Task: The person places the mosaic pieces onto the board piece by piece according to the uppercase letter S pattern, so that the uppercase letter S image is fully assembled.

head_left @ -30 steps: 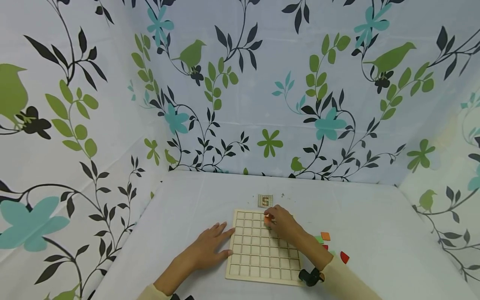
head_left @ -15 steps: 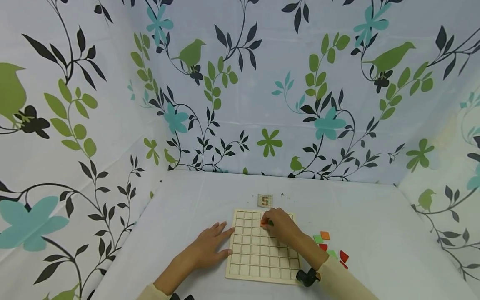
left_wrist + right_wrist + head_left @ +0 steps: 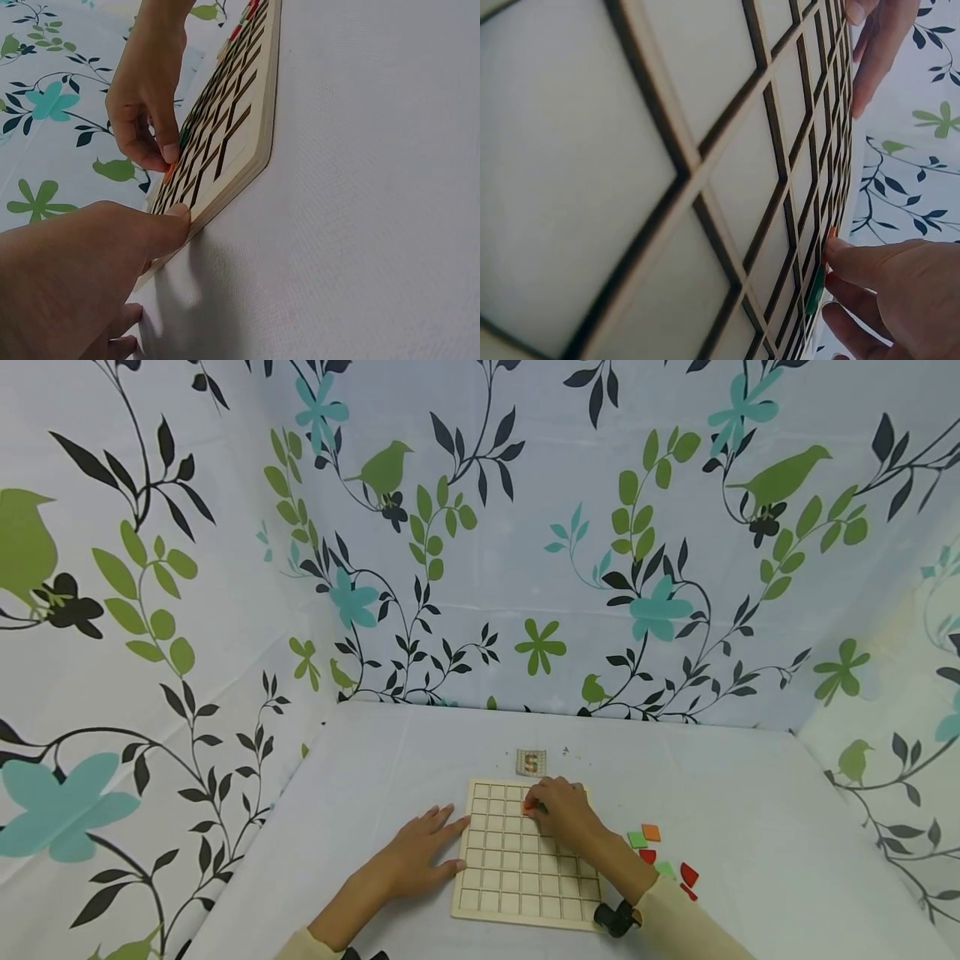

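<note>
A pale wooden board [image 3: 501, 882] with a grid of square cells lies on the white table. At its far part my right hand [image 3: 567, 812] pinches a small orange tile [image 3: 169, 174] between thumb and fingers, against the grid. Beside that tile, a green tile [image 3: 815, 291] sits at the grid, partly covered by the fingers. My left hand [image 3: 422, 857] lies along the board's left edge with its fingers spread. In the left wrist view its thumb [image 3: 174, 225] touches the frame. Exactly how the orange tile sits in its cell is hidden.
Just beyond the board lies a small square pattern card [image 3: 531, 763]. Right of the board are loose tiles: orange [image 3: 651, 832], green [image 3: 637, 839] and red [image 3: 689, 874] ones, close to the right forearm. A leaf-patterned cloth [image 3: 480, 568] hangs around the table.
My right hand has moved slightly left and nearer with the orange tile, then stayed almost still. The green tile beside it has come into sight. The left hand keeps its place.
</note>
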A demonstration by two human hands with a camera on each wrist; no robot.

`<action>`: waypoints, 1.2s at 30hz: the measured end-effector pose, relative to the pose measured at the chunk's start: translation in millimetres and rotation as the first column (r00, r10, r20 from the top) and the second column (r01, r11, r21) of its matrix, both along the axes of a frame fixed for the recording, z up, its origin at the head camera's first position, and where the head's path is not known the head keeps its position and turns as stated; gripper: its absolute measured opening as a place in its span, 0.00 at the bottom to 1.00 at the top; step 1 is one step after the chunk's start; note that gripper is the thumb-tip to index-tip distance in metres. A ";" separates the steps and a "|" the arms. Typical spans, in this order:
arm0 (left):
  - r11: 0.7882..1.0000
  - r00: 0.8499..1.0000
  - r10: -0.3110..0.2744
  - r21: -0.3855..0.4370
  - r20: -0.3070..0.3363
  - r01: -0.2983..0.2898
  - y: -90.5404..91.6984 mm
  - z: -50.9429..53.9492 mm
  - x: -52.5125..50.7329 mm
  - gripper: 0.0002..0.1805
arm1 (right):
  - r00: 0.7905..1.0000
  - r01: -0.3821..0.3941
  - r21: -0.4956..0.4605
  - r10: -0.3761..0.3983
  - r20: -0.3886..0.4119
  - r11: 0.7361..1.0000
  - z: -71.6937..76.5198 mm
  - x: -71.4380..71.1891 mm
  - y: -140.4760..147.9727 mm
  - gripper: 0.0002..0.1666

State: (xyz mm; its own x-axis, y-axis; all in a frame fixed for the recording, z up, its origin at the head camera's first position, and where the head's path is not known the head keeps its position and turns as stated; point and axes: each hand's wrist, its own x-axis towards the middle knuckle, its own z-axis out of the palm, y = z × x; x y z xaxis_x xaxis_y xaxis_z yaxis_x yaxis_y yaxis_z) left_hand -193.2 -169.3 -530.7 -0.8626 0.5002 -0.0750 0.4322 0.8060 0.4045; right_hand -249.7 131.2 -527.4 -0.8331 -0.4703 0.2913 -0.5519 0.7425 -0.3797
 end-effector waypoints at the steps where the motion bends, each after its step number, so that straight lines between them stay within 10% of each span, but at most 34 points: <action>1: 1.000 1.000 0.001 0.002 -0.001 -0.001 0.2 0.2 -0.3 0.38 | 1.000 0.003 0.002 -0.003 -0.005 1.000 -0.1 0.1 0.2 0.05; 14: 1.000 1.000 0.003 0.002 -0.007 -0.003 1.8 1.9 -1.0 0.38 | 0.991 0.100 0.042 -0.104 0.088 0.994 10.7 8.6 34.0 0.07; 28: 1.000 1.000 0.006 -0.009 -0.001 -0.006 2.4 0.0 -0.5 0.38 | 0.897 0.287 0.046 -0.286 0.337 0.957 39.8 54.3 154.0 0.15; 36: 1.000 1.000 -0.003 -0.006 0.003 0.003 2.6 -0.5 -1.3 0.39 | 0.852 0.210 0.061 -0.213 0.478 0.976 36.6 76.5 205.9 0.18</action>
State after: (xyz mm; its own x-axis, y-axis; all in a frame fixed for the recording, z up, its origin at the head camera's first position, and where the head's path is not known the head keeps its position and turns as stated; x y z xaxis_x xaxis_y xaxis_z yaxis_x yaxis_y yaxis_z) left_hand -194.4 -166.7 -531.2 -0.8610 0.5022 -0.0807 0.4332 0.8071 0.4011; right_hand -173.2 337.1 -490.8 -0.9483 -0.2671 -0.1716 -0.1324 0.8239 -0.5510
